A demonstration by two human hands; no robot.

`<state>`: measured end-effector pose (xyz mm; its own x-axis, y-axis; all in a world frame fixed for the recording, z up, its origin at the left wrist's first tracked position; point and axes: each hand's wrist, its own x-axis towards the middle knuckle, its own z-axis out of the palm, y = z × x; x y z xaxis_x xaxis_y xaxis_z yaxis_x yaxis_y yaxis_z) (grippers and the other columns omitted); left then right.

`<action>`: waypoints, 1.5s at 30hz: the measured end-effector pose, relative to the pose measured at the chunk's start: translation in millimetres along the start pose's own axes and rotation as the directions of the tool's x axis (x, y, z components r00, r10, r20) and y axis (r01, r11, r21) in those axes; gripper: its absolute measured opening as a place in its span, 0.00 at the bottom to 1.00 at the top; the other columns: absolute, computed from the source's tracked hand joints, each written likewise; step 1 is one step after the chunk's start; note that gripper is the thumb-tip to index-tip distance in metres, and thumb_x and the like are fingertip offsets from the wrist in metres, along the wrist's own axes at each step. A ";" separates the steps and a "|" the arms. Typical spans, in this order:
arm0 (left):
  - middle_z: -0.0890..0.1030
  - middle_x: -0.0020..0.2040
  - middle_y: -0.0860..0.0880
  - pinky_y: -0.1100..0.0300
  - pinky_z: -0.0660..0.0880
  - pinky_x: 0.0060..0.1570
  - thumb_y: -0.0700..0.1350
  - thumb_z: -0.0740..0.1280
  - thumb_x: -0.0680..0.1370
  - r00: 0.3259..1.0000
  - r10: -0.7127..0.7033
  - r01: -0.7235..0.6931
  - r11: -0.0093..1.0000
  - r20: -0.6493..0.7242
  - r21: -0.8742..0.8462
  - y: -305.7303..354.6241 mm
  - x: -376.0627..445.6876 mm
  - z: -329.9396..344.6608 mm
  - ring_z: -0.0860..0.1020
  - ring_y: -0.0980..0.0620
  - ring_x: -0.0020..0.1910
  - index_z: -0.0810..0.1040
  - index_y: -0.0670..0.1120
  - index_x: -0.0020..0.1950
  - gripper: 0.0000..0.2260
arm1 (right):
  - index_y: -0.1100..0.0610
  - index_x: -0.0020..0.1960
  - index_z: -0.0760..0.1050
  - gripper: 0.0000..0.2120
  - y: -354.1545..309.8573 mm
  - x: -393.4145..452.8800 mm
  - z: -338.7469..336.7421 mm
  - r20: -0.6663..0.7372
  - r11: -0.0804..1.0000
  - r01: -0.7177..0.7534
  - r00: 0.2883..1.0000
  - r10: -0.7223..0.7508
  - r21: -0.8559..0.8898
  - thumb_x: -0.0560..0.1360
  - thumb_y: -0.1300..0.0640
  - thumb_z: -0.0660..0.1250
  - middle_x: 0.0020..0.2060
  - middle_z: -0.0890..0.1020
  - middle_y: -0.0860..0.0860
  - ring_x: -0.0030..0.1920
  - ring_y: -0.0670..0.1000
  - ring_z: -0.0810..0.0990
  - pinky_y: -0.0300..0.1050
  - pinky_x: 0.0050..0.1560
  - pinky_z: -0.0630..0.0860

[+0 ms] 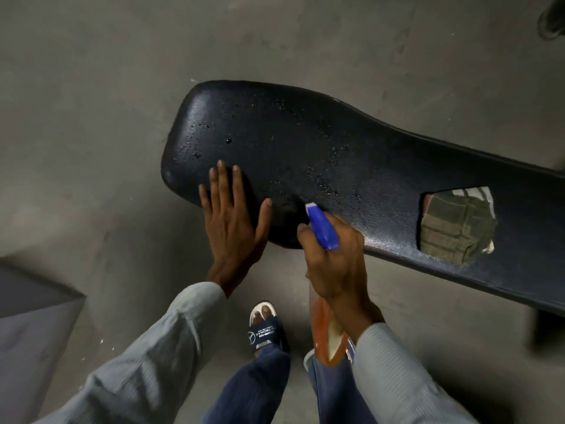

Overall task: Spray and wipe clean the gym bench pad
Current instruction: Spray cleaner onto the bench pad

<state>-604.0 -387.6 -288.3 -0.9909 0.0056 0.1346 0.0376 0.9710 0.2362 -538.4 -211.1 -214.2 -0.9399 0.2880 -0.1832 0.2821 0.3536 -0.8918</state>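
Observation:
The black gym bench pad (305, 142) runs from the middle of the view to the right edge, and its wide end is speckled with spray droplets. My left hand (230, 221) lies flat and open on the near left part of the pad, fingers spread. My right hand (333, 264) grips a spray bottle (322, 228) with a blue trigger head and an orange body; its white nozzle points at the pad from just above the near edge. A folded olive-green cloth (457, 224) rests on the pad to the right of the bottle.
Grey concrete floor (91, 117) surrounds the bench. A grey mat or platform corner (30, 316) lies at the lower left. My foot in a dark slide sandal (264, 328) stands just below the pad. A dark object (552, 19) sits at the top right corner.

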 end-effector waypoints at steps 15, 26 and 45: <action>0.51 0.88 0.40 0.37 0.50 0.85 0.63 0.60 0.85 0.980 -0.198 0.193 0.976 -0.039 -0.099 -41.2 -13.2 -6.4 0.49 0.41 0.88 0.52 0.40 0.88 0.40 | 0.51 0.41 0.73 0.15 -21.2 5.6 60.1 0.158 0.990 0.126 0.981 -0.115 -0.058 0.78 0.41 0.61 0.35 0.73 0.48 0.36 0.51 0.75 0.52 0.40 0.76; 0.55 0.87 0.38 0.39 0.47 0.86 0.64 0.60 0.84 0.998 0.067 -0.067 0.992 0.004 -0.107 -2.5 18.7 -2.9 0.51 0.38 0.88 0.58 0.40 0.86 0.39 | 0.57 0.41 0.77 0.19 -19.3 46.7 20.9 0.000 0.998 0.069 0.998 -0.069 -0.015 0.77 0.42 0.63 0.34 0.77 0.53 0.35 0.58 0.78 0.64 0.42 0.79; 0.57 0.87 0.38 0.39 0.45 0.86 0.64 0.62 0.82 0.968 0.245 -0.234 0.959 0.052 -0.157 70.4 12.1 10.6 0.53 0.38 0.87 0.60 0.39 0.85 0.40 | 0.52 0.44 0.76 0.13 53.5 -24.5 -37.7 -0.204 0.994 -0.106 0.974 0.097 -0.038 0.79 0.43 0.66 0.36 0.79 0.51 0.36 0.61 0.81 0.68 0.41 0.82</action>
<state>-614.8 -316.7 -280.2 -0.9568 0.2558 0.1381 0.2886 0.8925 0.3465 -493.1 -165.7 -241.8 -0.8494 0.4960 -0.1804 0.3876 0.3543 -0.8510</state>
